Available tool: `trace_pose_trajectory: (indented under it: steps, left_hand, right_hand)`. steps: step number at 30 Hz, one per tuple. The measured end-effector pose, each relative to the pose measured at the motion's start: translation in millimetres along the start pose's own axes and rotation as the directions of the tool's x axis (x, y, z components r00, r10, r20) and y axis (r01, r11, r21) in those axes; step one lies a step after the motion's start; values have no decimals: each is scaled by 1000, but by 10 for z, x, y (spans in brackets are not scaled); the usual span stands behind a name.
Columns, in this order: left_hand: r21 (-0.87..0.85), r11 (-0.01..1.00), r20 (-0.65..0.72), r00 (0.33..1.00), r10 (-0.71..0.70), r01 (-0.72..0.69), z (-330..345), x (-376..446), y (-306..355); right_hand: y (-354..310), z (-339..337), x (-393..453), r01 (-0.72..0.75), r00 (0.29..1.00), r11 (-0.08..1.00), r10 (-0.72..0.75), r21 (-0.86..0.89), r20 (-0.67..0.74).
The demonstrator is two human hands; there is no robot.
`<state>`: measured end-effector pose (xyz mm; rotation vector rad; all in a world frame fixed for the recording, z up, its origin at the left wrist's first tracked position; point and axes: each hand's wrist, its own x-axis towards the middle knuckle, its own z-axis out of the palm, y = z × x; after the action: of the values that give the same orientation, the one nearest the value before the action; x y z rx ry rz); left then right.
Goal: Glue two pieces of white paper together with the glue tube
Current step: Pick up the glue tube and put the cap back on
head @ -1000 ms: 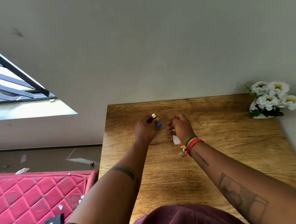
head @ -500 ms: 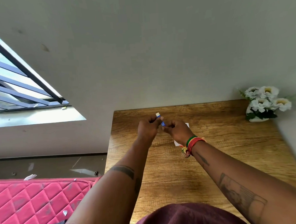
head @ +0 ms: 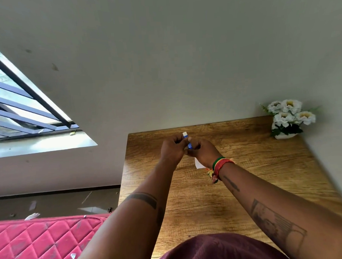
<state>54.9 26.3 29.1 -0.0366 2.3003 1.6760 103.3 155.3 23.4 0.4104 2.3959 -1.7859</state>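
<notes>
A small blue glue tube [head: 187,141] with a white cap sticks up between my two hands above the wooden table [head: 257,174]. My left hand [head: 172,150] is closed on the tube's upper part from the left. Against it from the right, my right hand [head: 204,151] grips the lower part; that wrist wears red, green and yellow bands. A corner of white paper [head: 197,164] lies flat on the table and shows just under my right wrist; most of it is hidden by the hand. I cannot tell two sheets apart.
A white pot of white flowers [head: 288,119] stands at the table's far right corner against the wall. A pink quilted mattress [head: 33,245] lies to the left below the table edge. A barred window [head: 16,107] is at the left.
Both hands rose off the table and came together. My right hand left the paper and took hold of the tube that my left hand was holding.
</notes>
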Motion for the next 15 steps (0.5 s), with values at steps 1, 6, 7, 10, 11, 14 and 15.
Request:
trace_pose_trajectory:
  steps: [1,6,7,10,11,14,15]
  left_hand:
    - [8,1000,-4,1000,-3,3,18,0,29]
    - [7,1000,12,1000,11,-11,98,5,102]
    - [7,1000,17,1000,6,-6,122,-1,111]
    - [7,1000,31,1000,4,-4,189,-27,165]
    - [6,1000,38,999,4,-5,206,-29,185]
    - [27,999,56,998,23,-25,207,-13,215]
    - [39,998,61,997,38,-40,203,-10,219]
  right_hand:
    - [-23,-34,-21,-9,1000,1000,9,7,12]
    - [-38,-205,-72,-15,1000,1000,15,-8,13]
    - [-20,-226,-64,-5,1000,1000,5,-22,0]
    - [24,-265,-53,-16,998,998,12,-61,-59]
    - [17,-275,-67,-17,998,999,15,-47,-59]
    - [-61,-313,-170,-18,999,1000,18,5,-35]
    - [-71,-320,-195,-2,1000,1000,2,5,-17]
